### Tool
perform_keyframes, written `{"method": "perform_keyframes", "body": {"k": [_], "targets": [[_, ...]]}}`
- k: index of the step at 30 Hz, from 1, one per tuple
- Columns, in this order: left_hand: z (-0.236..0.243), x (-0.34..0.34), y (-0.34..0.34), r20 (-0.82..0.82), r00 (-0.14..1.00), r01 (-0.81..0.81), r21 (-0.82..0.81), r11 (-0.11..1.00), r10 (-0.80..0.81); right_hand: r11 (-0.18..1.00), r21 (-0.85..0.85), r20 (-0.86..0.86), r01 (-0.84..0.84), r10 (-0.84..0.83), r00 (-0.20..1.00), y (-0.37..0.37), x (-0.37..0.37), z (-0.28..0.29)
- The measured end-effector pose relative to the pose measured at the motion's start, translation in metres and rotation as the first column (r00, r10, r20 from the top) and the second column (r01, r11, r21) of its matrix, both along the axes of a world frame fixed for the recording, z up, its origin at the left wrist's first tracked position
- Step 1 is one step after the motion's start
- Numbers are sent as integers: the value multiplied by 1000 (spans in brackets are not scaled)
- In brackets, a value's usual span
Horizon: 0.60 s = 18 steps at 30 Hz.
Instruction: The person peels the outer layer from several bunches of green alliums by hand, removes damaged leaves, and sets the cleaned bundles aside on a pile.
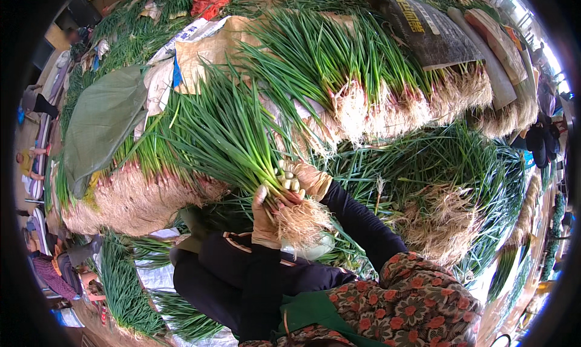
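Note:
Both my hands wear cream-coloured gloves and hold one bunch of spring onions [233,138] in front of my lap. My left hand [263,220] is closed round the pinkish stem bases from the near left side. From the right, my right hand [305,179] grips the same stems just above, its fingertips curled over them. The green leaves fan out to the upper left, and the pale stringy roots [304,221] hang at the lower right. Palms and the inner stems are hidden.
Long rows of spring onions with roots outward [145,202] lie ahead and to the left. A green cloth [106,126] and a dark printed sack [423,29] cover parts of them. Loose leaves and a root heap [439,223] lie at right. Other people [63,271] work at far left.

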<state>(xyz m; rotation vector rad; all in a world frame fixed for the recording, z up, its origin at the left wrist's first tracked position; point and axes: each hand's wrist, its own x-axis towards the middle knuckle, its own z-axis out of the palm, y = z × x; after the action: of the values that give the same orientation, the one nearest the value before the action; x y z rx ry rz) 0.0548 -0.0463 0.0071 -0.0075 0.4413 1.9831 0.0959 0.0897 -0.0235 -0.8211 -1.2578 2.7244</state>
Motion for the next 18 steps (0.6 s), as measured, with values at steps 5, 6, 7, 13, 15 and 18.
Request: {"method": "perform_keyframes", "body": {"k": [5, 6, 7, 13, 15, 18], "targets": [[-22, -8, -9, 31, 999, 28, -99, 995, -25, 995, 100, 14, 15, -16, 1000, -9, -10, -35], [-30, -12, -9, 26, 998, 53, -78, 996, -51, 979, -176, -91, -99, 84, 992, 2, -5, -53], [-18, -8, -5, 34, 998, 52, -82, 995, -49, 870, -434, -213, -233, 152, 965, 8, 0, -52], [-4, -2, -3, -53, 997, 46, -133, 990, -53, 496, 867, -29, 45, -41, 999, 73, 22, -79], [-12, -10, -21, 363, 928, 115, -73, 991, -81, 933, 268, 245, -239, 174, 954, 56, 10, -50], [-14, -5, -9, 103, 994, 30, -83, 996, -21, 932, -279, -118, -231, 205, 972, 33, 12, -44]]}}
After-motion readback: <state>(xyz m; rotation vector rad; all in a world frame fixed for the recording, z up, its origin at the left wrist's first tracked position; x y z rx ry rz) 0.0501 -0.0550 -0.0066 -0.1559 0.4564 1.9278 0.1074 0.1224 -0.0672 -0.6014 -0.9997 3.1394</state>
